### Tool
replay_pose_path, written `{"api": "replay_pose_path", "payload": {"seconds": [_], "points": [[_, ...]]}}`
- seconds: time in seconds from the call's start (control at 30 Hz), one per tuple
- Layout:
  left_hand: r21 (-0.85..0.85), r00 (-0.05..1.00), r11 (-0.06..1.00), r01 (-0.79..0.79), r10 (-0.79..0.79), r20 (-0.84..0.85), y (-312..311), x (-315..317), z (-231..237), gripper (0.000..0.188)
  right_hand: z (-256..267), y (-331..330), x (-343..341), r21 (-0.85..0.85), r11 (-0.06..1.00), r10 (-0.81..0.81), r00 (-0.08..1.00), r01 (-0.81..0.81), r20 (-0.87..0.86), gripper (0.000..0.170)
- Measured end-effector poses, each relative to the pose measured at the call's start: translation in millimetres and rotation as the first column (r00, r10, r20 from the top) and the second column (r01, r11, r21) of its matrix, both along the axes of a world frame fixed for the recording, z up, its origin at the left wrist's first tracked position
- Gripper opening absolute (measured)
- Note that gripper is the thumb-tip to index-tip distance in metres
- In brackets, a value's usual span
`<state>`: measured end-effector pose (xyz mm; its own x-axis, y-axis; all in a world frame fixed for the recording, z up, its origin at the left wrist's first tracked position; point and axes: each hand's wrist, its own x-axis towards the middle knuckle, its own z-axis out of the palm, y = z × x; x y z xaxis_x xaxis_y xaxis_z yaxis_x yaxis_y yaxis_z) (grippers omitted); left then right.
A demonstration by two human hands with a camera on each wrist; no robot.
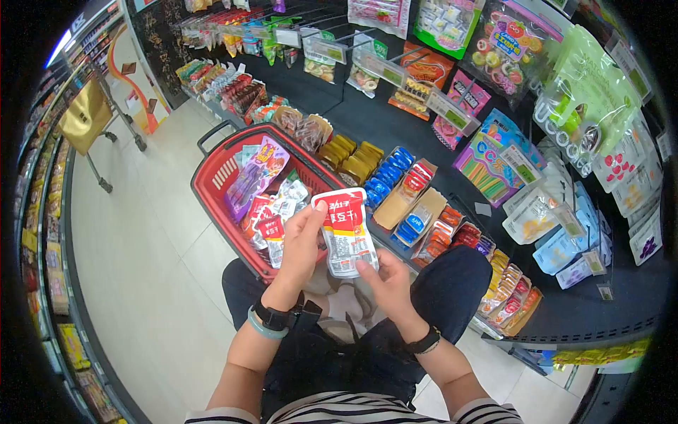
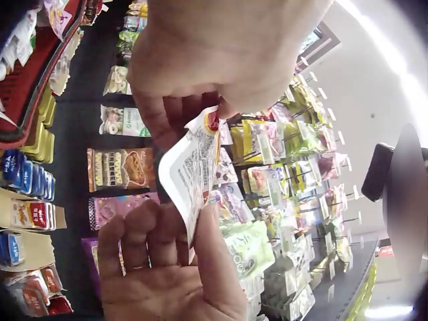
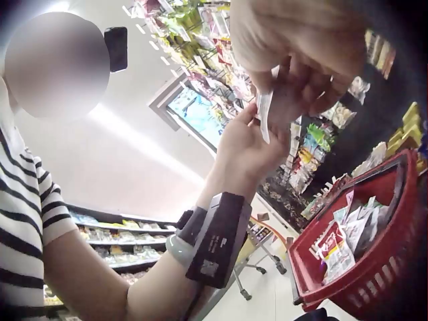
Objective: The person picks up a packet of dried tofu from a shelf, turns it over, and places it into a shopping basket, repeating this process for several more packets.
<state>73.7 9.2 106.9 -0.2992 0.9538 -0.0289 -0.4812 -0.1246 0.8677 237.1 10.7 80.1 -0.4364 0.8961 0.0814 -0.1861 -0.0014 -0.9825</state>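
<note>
A white and red snack pouch (image 1: 346, 244) with a yellow stripe is held between both hands, over the lap. My left hand (image 1: 300, 240) pinches its upper left corner, thumb on the printed face. At the lower right edge, my right hand (image 1: 390, 281) grips it between thumb and fingers. The left wrist view shows the pouch (image 2: 190, 167) nearly edge-on and bent, its white side visible. Just left of the hands stands a red shopping basket (image 1: 224, 213), holding a purple packet (image 1: 258, 177) and several small red and white pouches (image 1: 270, 230).
Open boxes of small snacks, among them blue packs (image 1: 390, 173) and a cardboard box (image 1: 395, 208), line the low shelf at the right. Bagged candy (image 1: 505, 49) hangs on hooks above. A cart with a gold panel (image 1: 86, 116) stands on the tiled floor at the far left.
</note>
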Motion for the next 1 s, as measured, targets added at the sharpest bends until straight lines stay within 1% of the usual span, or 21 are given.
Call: {"api": "replay_pose_path", "payload": {"seconds": [0.1,0.17,0.3,0.37,0.4,0.47,0.5,0.57,0.6,0.63,0.7,0.73,0.77,0.8,0.83,0.87,0.9,0.93,0.97,1.0], "points": [[0.040,1.000,0.999,0.012,-0.012,0.005,-12,-3,9,0.029,7,-12,-3,0.035,0.999,0.013,1.000,-0.012,-0.004,0.013],[0.073,0.999,0.997,-0.008,0.011,-0.033,-17,-2,16,0.028,5,-14,-4,0.069,0.997,0.018,1.000,-0.016,-0.025,0.013],[0.103,0.999,0.994,-0.034,0.036,-0.016,-27,-3,12,0.029,7,-25,-6,0.098,0.995,0.013,1.000,-0.010,-0.027,0.014],[0.070,1.000,0.998,-0.004,0.004,0.003,-28,-7,8,0.028,9,-25,-10,0.023,1.000,0.006,1.000,-0.005,-0.023,0.016],[0.071,1.000,0.997,-0.009,0.009,0.002,-28,-10,4,0.028,6,-22,-12,0.024,1.000,0.012,1.000,-0.011,-0.024,0.016],[-0.131,0.994,0.991,0.014,-0.028,-0.109,-26,-20,-11,0.025,-11,-13,-17,-0.229,0.971,0.057,0.998,-0.064,-0.036,0.020],[-0.130,0.993,0.992,0.007,-0.022,-0.113,-26,-25,-22,0.025,-26,-10,-21,-0.228,0.971,0.064,0.997,-0.071,-0.041,0.020],[-0.303,0.956,0.950,-0.078,-0.015,-0.294,-23,-38,-50,0.030,-58,2,-29,-0.320,0.943,0.093,0.996,-0.092,-0.013,0.021],[-0.319,0.977,0.943,-0.090,0.022,-0.211,-25,-46,-62,0.039,-66,4,-33,-0.367,0.919,0.147,0.989,-0.142,-0.013,0.030],[-0.322,0.976,0.942,-0.093,0.021,-0.219,-23,-59,-78,0.039,-68,2,-39,-0.370,0.918,0.147,0.989,-0.145,-0.021,0.030],[-0.301,0.914,0.917,-0.261,0.135,-0.383,-23,-83,-106,0.042,-71,-2,-48,-0.352,0.920,0.144,0.983,-0.175,-0.111,0.040],[-0.278,0.918,0.914,-0.294,0.189,-0.350,-22,-88,-100,0.044,-76,2,-48,-0.367,0.897,0.225,0.970,-0.245,-0.098,0.048],[-0.221,0.881,0.931,-0.291,0.170,-0.441,-19,-106,-116,0.047,-80,4,-48,-0.375,0.895,0.218,0.971,-0.241,-0.103,0.048],[-0.106,0.739,0.917,-0.385,0.238,-0.630,-15,-107,-118,0.050,-83,6,-50,-0.353,0.906,0.225,0.972,-0.233,-0.063,0.049],[0.033,0.551,0.894,-0.447,0.305,-0.777,-12,-109,-119,0.053,-84,9,-50,-0.326,0.918,0.232,0.973,-0.226,-0.023,0.049],[0.035,0.549,0.897,-0.441,0.300,-0.780,-10,-111,-120,0.053,-85,13,-49,-0.326,0.925,0.203,0.979,-0.196,-0.012,0.047],[0.093,0.417,0.891,-0.443,0.297,-0.859,-9,-109,-116,0.055,-88,19,-47,-0.326,0.926,0.194,0.981,-0.189,-0.017,0.047],[0.152,0.277,0.888,-0.433,0.292,-0.915,-8,-106,-113,0.058,-93,28,-42,-0.314,0.934,0.186,0.982,-0.171,0.017,0.044],[0.152,0.280,0.897,-0.416,0.285,-0.917,-5,-100,-110,0.058,-98,36,-37,-0.304,0.941,0.172,0.984,-0.148,0.053,0.042],[0.169,0.199,0.896,-0.412,0.269,-0.942,-2,-92,-109,0.058,-98,46,-31,-0.262,0.960,0.124,0.987,-0.094,0.098,0.038]]}}
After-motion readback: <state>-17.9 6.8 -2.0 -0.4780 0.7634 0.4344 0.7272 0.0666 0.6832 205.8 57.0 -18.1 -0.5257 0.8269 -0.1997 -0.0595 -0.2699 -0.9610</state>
